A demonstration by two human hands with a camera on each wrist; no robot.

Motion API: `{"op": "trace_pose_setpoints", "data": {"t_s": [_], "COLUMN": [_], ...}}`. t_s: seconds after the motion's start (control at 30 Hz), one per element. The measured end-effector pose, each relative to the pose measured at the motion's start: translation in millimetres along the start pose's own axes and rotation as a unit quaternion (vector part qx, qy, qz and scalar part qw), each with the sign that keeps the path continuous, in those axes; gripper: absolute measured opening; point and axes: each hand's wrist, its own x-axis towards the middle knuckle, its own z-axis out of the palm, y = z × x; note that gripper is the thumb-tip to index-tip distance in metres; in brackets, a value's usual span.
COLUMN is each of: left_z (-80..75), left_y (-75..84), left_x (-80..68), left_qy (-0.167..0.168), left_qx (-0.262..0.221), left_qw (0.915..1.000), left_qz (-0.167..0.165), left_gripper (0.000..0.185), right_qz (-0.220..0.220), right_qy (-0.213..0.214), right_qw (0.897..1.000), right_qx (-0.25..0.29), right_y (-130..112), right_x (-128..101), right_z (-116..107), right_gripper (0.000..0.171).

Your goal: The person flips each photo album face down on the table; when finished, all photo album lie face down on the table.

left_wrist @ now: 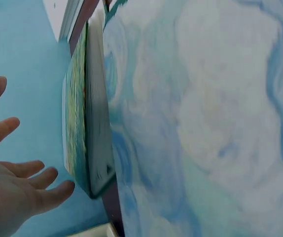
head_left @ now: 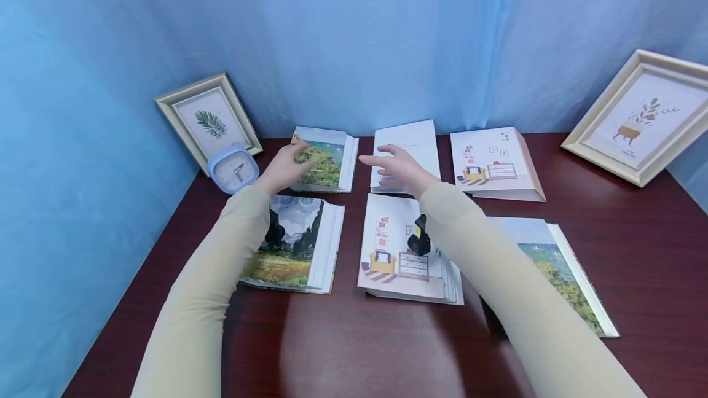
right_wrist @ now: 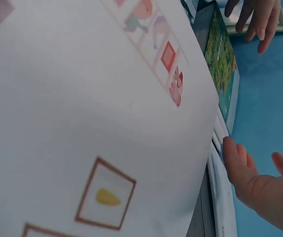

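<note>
- Your table [head_left: 370, 336] is dark reddish wood, kinda glossy, with a pale patch of light at 6 o'clock, your edge. Clock centre = middle of the albums.
- Blue curtain [head_left: 332, 35] hangs along the far edge at 12 and down the 9 o'clock side too, creases and all.
- Your left hand [head_left: 284, 169] has nothing in it, fingers spread loosely, over the green-and-blue album [head_left: 326, 164] lying flat at 10.
- Your right hand [head_left: 402, 169] is holding nothing either, fingers wide apart, above the white album [head_left: 406, 134] at 12, near the curtain.
- Back right album [head_left: 495, 164], with furniture drawn on the cover, lies at 2.
- Nearer you: a painted-landscape album [head_left: 304, 241] at 8, another furniture album [head_left: 395, 244] at 6, and a seaside album [head_left: 553, 263] at 4, partly under your right sleeve [head_left: 498, 263].
- Leaf picture [head_left: 210, 115] leans farther out at 10, with a small blue clock [head_left: 235, 169] overlapping its lower corner.
- Plant-pot picture [head_left: 644, 118] leans farther out at 2.
</note>
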Motion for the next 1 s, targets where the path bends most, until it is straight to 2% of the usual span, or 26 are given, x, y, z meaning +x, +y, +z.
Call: {"op": "trace_pose_setpoints", "data": {"t_s": [0.13, 0.4, 0.57, 0.77, 1.0], "left_z": [-3.7, -3.7, -0.3, 3.2, 7.1], "left_y": [-6.9, -14.1, -21.1, -27.7, -26.3], "left_x": [1.6, 3.2, 4.4, 3.0, 1.5], "left_qy": [0.011, 0.001, -0.004, -0.012, -0.017], "left_qx": [-0.011, -0.057, -0.066, -0.063, -0.059], "left_qw": [0.9998, 0.9969, 0.9945, 0.9940, 0.9936], "left_qz": [-0.014, -0.054, -0.081, -0.089, -0.095], "left_gripper": [0.060, 0.066, 0.068, 0.068, 0.068], "right_qz": [-0.004, -0.003, 0.008, 0.020, 0.018], "right_qy": [-0.008, -0.025, -0.030, -0.037, -0.057], "right_qw": [1.000, 1.000, 1.000, 0.999, 0.997], "right_qx": [0.013, 0.014, 0.003, -0.014, -0.047], "right_y": [-0.7, -1.5, 0.5, 3.4, 6.4], "right_x": [4.9, 17.9, 24.5, 26.3, 25.6], "right_z": [9.6, 30.1, 40.9, 49.2, 51.9], "right_gripper": [0.077, 0.079, 0.081, 0.083, 0.082]}}
